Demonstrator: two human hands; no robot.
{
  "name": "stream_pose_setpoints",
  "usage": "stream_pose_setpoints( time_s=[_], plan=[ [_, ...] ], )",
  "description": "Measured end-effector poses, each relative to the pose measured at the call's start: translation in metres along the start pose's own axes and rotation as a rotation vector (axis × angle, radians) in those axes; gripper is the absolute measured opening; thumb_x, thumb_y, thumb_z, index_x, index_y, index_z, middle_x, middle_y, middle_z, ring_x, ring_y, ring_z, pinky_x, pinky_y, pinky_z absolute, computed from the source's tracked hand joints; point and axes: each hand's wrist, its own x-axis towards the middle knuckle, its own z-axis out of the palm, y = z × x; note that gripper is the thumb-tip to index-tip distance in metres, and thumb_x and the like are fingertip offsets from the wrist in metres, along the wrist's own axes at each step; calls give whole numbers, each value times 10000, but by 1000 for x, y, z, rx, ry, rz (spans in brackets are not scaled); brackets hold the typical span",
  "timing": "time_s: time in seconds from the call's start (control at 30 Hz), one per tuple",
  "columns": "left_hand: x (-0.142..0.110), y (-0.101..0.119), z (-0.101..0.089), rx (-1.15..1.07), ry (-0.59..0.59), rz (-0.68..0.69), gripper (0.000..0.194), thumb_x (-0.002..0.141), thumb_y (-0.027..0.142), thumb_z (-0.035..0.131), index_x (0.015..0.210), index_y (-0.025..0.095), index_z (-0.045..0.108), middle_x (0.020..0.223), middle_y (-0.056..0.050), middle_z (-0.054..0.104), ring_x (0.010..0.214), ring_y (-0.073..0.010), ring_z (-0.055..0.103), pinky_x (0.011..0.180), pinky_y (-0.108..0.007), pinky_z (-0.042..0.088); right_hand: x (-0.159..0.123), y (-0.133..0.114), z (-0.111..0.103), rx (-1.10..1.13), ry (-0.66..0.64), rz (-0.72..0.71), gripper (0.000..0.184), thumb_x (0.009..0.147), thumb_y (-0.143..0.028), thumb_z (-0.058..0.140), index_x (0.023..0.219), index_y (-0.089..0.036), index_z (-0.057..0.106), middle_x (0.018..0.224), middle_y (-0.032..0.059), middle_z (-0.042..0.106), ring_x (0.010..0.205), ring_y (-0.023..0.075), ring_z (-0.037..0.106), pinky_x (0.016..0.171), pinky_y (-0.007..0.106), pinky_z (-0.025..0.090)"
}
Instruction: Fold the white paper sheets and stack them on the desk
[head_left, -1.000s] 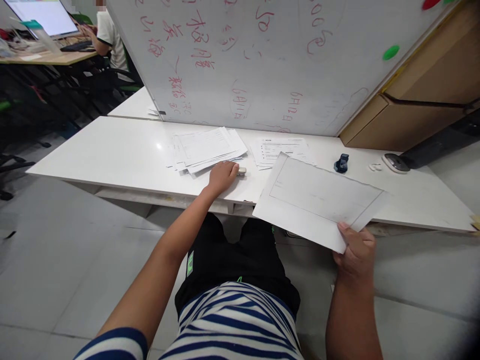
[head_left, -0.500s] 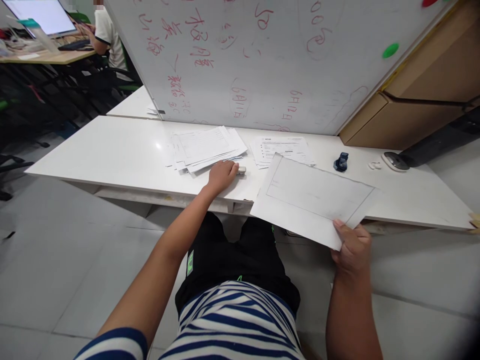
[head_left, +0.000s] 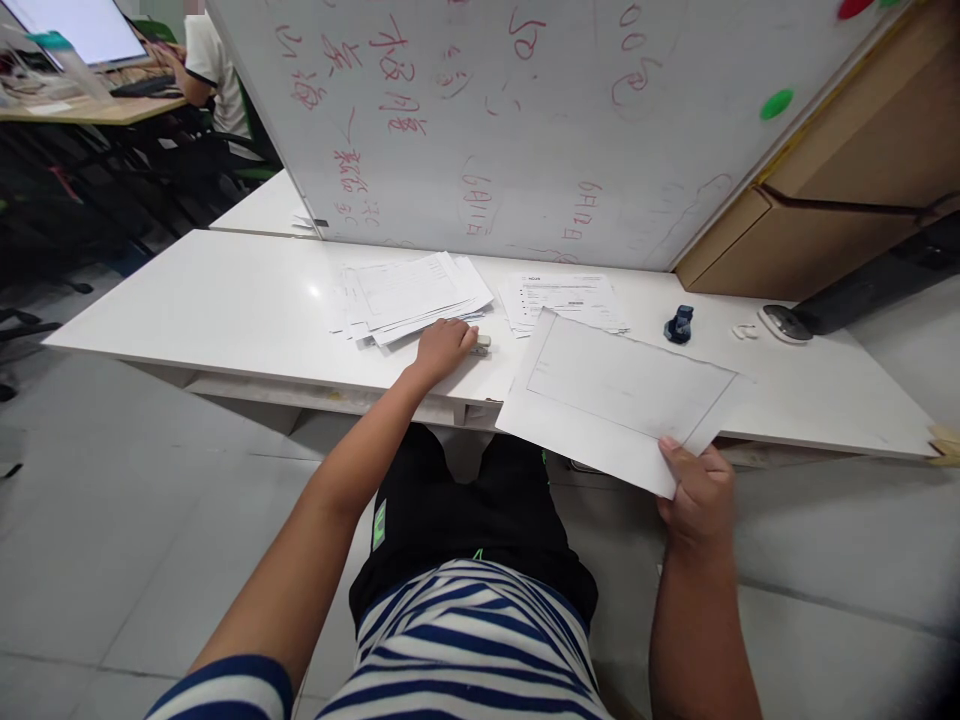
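My right hand pinches the near corner of a white sheet of paper, held flat over the front edge of the white table. My left hand rests on the table with fingers curled over a small white stapler, right beside a fanned pile of papers. A second stack of printed sheets lies behind the held sheet.
A whiteboard with red writing stands along the table's back. A dark blue clip-like object, white earbuds and a mouse lie at the right. A wooden cabinet stands behind. A person sits at a far desk.
The held sheet and my right hand have drifted slightly left and towards the table. My left hand stays on the stapler.
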Motion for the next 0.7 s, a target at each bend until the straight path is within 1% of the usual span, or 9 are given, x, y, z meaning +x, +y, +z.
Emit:
stream_pose_setpoints(
  time_s=[0.17,0.33,0.47,0.7],
  plan=[
    [-14,2,-5,-62,-34,15,371,983,391,299,878,203,601,950,-64,664,896,-241,550,697,-315,348,2,1,0,-17,-17,-14,327,616,-315,812,901,-179,727,823,29,735,694,160,668,637,287,566],
    [-27,7,-6,-74,-20,8,372,982,388,297,797,211,567,882,-53,659,841,-227,556,622,-303,313,3,3,1,-33,-9,-35,317,621,-321,806,900,-191,730,890,23,740,732,161,674,698,311,570],
    [-30,10,-4,-56,16,-3,358,978,376,309,789,212,565,885,-52,665,860,-231,558,638,-311,326,3,4,4,-41,-35,-38,321,638,-324,795,925,-195,729,916,25,741,762,168,682,742,330,571],
    [-30,9,-1,-25,52,14,368,980,362,315,776,212,582,859,-49,677,864,-239,570,655,-321,340,2,3,9,-57,-48,-38,337,633,-342,788,926,-186,725,868,35,741,756,192,686,716,349,583]
  ],
)
